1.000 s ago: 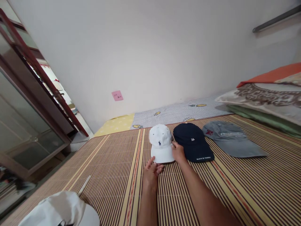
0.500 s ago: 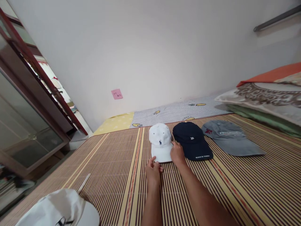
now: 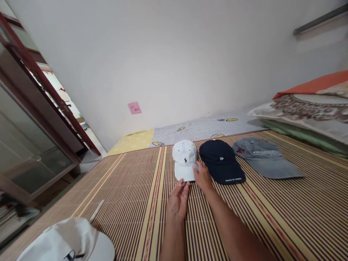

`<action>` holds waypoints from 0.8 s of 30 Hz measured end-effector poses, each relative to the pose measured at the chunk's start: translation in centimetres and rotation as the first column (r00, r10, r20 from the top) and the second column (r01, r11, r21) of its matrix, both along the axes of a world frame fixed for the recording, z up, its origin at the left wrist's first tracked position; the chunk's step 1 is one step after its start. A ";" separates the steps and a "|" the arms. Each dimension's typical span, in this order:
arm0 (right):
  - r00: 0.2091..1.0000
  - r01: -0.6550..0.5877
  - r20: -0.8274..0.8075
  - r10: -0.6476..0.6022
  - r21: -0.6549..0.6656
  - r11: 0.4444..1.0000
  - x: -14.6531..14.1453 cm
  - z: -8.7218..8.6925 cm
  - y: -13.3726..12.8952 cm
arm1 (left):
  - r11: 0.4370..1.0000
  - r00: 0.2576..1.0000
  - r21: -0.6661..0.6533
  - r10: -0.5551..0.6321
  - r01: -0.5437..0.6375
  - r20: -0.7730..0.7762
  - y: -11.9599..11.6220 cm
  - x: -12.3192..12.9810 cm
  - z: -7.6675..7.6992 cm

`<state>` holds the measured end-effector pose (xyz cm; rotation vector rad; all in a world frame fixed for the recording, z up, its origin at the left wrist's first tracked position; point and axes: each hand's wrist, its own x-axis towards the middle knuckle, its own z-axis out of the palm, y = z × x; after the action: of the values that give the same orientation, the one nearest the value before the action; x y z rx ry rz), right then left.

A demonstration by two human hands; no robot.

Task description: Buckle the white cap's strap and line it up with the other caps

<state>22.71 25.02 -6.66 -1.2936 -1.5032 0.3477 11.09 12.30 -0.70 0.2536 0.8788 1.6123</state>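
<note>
A white cap [image 3: 185,154] with a small dark emblem lies upright on the striped mat [image 3: 130,203], its brim towards me. My left hand [image 3: 178,199] is at the front edge of the brim, palm partly turned up and fingers extended. At the brim's right side is my right hand [image 3: 202,176], fingers apart, with fingertips on the brim. A navy cap [image 3: 221,161] lies just right of the white one, and a grey cap [image 3: 268,157] lies beyond it. Another off-white cap [image 3: 67,241] with dark lettering is cut off at the bottom left.
Pillows [image 3: 312,112] are stacked at the right end of the mat. Behind it, a checked cloth [image 3: 195,130] and a yellow cloth [image 3: 133,140] run along the wall. A pink note [image 3: 134,108] is on the wall. A glass-fronted cabinet [image 3: 29,145] stands at the left.
The white cap sits slightly farther back. My left hand has turned its palm more upward with fingers stretched, and my right hand has shifted a little left onto the brim.
</note>
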 end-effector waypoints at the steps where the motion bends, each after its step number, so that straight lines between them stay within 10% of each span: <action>1: 1.000 0.002 -0.002 -0.002 0.000 1.000 0.0 0.0 0.0 | 1.000 1.000 -0.004 -0.005 0.005 0.028 0.0 -0.1 0.1; 14: 0.999 0.011 -0.042 -0.010 0.031 0.999 0.1 0.3 -0.1 | 0.999 0.997 -0.016 -0.034 0.035 0.064 -0.2 -0.5 0.4; 20: 0.999 0.020 -0.050 -0.017 0.045 0.999 0.0 0.3 -0.3 | 0.996 0.970 -0.068 -0.067 0.053 -0.234 0.1 -0.4 -0.1; 24: 0.998 0.023 -0.065 -0.019 0.052 0.998 0.0 0.5 -0.6 | 0.998 0.822 -0.042 0.015 -0.048 -0.569 0.3 -0.2 -1.0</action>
<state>22.76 24.43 -6.13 -1.2448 -1.4348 0.3312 10.91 12.57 -1.66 0.7138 1.3864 1.5584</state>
